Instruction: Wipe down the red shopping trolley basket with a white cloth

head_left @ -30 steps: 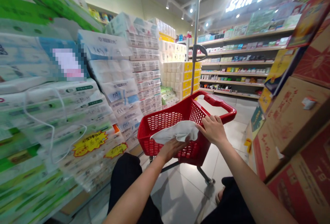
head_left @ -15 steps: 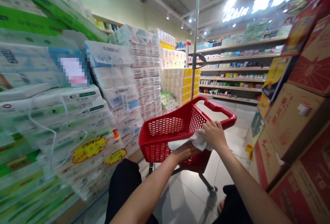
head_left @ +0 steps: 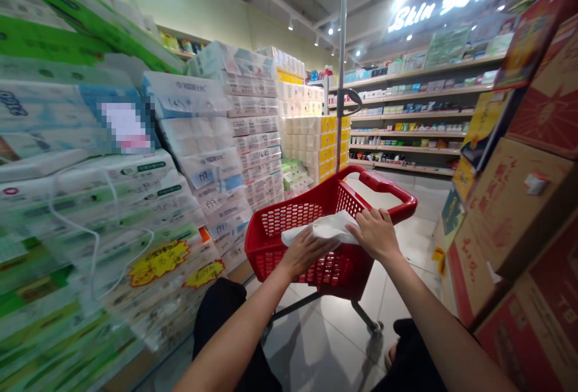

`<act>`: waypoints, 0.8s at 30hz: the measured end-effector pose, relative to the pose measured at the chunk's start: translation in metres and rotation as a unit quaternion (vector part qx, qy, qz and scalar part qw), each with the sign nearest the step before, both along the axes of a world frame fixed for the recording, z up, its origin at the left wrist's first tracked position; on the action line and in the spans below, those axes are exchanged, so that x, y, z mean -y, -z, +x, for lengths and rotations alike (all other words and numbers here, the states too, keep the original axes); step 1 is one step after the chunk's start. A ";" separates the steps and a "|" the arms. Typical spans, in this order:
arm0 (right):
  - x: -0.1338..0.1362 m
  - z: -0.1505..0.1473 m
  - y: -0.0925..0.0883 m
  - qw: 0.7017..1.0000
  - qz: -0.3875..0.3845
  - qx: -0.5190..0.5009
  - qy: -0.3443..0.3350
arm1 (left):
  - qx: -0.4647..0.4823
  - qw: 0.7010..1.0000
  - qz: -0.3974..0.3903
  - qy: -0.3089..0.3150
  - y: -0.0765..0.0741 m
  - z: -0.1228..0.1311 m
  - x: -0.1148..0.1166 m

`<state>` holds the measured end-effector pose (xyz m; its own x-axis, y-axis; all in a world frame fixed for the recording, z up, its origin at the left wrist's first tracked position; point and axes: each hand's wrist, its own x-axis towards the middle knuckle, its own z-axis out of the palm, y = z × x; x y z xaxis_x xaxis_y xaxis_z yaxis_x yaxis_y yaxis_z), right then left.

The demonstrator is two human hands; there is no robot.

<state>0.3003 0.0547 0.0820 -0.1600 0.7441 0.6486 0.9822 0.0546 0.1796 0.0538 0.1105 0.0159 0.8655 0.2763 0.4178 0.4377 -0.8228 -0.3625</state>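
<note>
A red plastic shopping cart point(head_left: 289, 223) stands on the tiled floor in front of me, its handle point(head_left: 388, 184) on the far right side. A white cloth point(head_left: 327, 228) lies over its near rim. My left hand point(head_left: 303, 252) presses the cloth's left end against the rim, fingers curled on it. My right hand point(head_left: 374, 232) grips the cloth's right end at the rim. A thin metal pole point(head_left: 342, 61) rises behind the cart.
Tall stacks of wrapped tissue packs point(head_left: 103, 199) with yellow price tags point(head_left: 158, 255) crowd the left. Cardboard boxes point(head_left: 519, 211) pile up on the right. Yellow and white packs point(head_left: 323, 139) stand behind the cart. Stocked shelves point(head_left: 415, 121) line the far wall.
Both hands dipped with the bunched cloth toward the cart's near rim, then rose again; the cloth now lies spread flatter over the rim. The cart stayed in place.
</note>
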 end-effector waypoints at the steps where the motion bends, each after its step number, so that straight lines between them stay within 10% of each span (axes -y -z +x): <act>1: 0.000 -0.001 0.000 1.000 0.001 -0.001 0.001 | 0.014 1.000 0.003 -0.003 -0.006 0.009 0.002; 12: -0.004 0.007 0.004 1.000 0.023 -0.001 0.009 | 0.116 0.947 -0.264 -0.143 -0.041 0.065 0.003; 24: -0.002 0.012 0.001 0.999 0.020 0.000 -0.032 | 0.108 0.932 -0.305 -0.163 -0.039 0.015 0.009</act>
<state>0.3121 0.0567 0.0812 -0.2054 0.7055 0.6783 0.9772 0.1091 0.1824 0.0684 0.1018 0.0548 0.6080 0.7526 0.2527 0.7085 -0.6580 0.2550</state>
